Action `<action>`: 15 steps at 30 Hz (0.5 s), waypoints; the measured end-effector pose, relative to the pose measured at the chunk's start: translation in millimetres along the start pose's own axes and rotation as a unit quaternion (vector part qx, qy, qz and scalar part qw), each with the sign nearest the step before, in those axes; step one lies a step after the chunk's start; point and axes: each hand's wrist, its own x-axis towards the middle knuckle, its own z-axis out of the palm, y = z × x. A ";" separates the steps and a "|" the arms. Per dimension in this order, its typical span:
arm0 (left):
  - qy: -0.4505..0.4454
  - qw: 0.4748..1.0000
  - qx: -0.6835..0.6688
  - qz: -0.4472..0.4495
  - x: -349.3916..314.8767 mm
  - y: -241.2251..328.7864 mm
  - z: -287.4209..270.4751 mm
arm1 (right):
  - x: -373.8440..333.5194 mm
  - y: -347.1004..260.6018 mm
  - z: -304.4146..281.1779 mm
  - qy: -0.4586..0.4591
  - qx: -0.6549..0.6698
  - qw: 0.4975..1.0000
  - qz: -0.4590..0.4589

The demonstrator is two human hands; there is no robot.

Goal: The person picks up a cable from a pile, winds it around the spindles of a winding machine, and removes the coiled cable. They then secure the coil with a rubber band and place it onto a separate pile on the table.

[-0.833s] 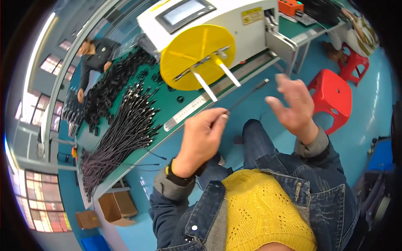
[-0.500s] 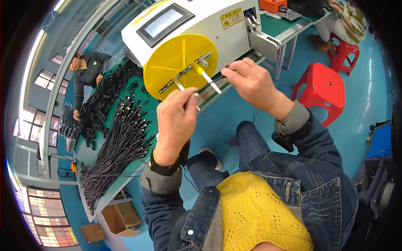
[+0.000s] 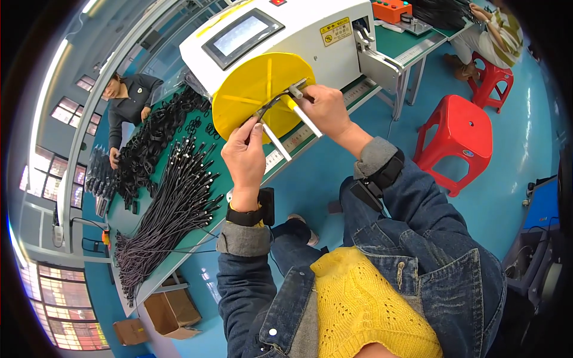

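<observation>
A short stretch of black cable runs across the front of a yellow disc with metal pegs, mounted on a white machine. My left hand pinches the cable near the lower-left peg. At the upper-right peg, the fingers of my right hand are closed on the cable's other side, partly hidden behind the peg. The cable lies close to the disc, between the pegs and a grey clamp piece.
Many black cables lie bundled on the green table at left, with coiled ones behind. A person sits there. Red stools stand at right, near another seated person. A cardboard box is below the table.
Both hands have moved toward the disc, bringing the cable from in front of the pegs in against its face. My right hand has shifted left. The machine appears slightly lower and further right.
</observation>
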 end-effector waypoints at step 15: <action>0.029 0.995 0.070 0.063 -24.2 2.0 -8.0 | -127.2 34.9 -68.2 -0.240 0.067 0.938 0.239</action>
